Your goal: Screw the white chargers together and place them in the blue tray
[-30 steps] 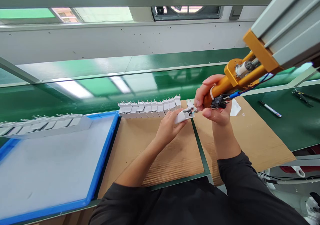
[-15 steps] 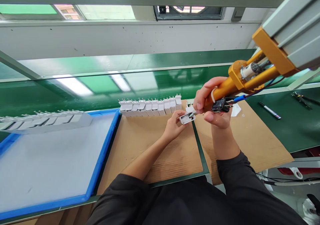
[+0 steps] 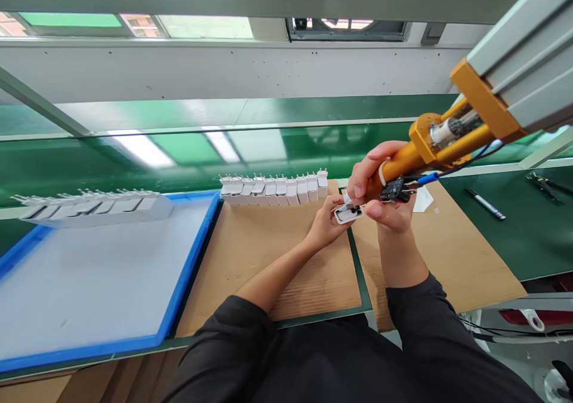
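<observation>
My left hand (image 3: 326, 222) is closed on a white plug housing (image 3: 348, 214), its open end facing me and some dark and metal parts showing inside. My right hand (image 3: 394, 212) wraps round the front of a gold-coloured tool (image 3: 398, 163) with a small black switch (image 3: 394, 190) and blue-sleeved wires on its side. The tool's tip is at the opening of the housing; my fingers partly hide where they meet. Behind my left hand stands a row of white plug adapters (image 3: 277, 190), pins up, on the brown cardboard (image 3: 277, 260).
At the left is a blue-rimmed tray (image 3: 185, 265) with another row of white plugs (image 3: 98, 209). A grey beam (image 3: 528, 51) carries the tool from the upper right. A marker pen (image 3: 486, 203), pliers (image 3: 544, 187) and a white paper scrap (image 3: 422, 200) lie at the right.
My left hand has moved right with the white housing, bringing it closer under the tool's tip. My right hand keeps its grip on the tool. The view has shifted slightly.
</observation>
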`<state>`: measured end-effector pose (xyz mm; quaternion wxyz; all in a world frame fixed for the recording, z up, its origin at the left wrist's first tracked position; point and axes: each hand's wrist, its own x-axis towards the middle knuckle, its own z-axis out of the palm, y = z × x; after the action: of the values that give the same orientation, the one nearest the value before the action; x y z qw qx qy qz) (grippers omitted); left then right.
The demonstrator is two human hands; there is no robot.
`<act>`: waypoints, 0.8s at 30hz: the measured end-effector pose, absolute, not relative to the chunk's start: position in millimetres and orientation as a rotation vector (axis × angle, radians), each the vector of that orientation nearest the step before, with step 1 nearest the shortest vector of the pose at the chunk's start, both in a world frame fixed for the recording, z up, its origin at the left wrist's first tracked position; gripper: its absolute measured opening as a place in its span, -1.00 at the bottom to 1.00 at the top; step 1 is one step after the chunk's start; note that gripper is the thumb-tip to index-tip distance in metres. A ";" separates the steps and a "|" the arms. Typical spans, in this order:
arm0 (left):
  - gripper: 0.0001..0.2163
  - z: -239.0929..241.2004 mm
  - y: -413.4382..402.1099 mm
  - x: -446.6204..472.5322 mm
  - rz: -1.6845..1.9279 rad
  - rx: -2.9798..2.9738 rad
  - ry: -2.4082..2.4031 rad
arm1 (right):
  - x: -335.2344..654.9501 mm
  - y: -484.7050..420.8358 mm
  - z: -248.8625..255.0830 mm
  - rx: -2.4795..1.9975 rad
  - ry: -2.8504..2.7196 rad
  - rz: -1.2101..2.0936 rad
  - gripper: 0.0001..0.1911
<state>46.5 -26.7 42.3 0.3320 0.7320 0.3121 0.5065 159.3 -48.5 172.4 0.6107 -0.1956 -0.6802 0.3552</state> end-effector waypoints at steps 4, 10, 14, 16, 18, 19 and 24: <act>-0.63 46.9 -27.2 50.0 1.270 1.925 0.825 | 159.9 -48.2 170.5 -0.430 -1.577 0.817 -0.29; -0.56 49.9 -24.9 51.6 1.257 1.943 0.832 | 159.9 -46.4 168.6 -0.445 -1.585 0.813 -0.28; -0.50 51.1 -22.1 52.9 1.265 1.942 0.842 | 159.7 -47.0 169.3 -0.437 -1.587 0.794 -0.29; -0.49 51.5 -21.5 53.2 1.278 1.933 0.835 | 159.8 -47.1 169.3 -0.467 -1.584 0.773 -0.29; -0.48 51.4 -21.4 53.1 1.284 1.926 0.830 | 159.9 -46.5 168.8 -0.479 -1.590 0.763 -0.28; -0.49 51.1 -21.4 52.9 1.282 1.926 0.825 | 159.9 -46.0 168.4 -0.472 -1.598 0.769 -0.27; -0.65 46.0 -21.4 51.3 1.335 1.927 0.817 | 160.0 -44.7 167.1 -0.426 -1.583 0.825 -0.28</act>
<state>51.3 -21.4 46.0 0.3236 0.7345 0.3114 0.5088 160.0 -44.7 167.1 0.6075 -0.1845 -0.6851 0.3571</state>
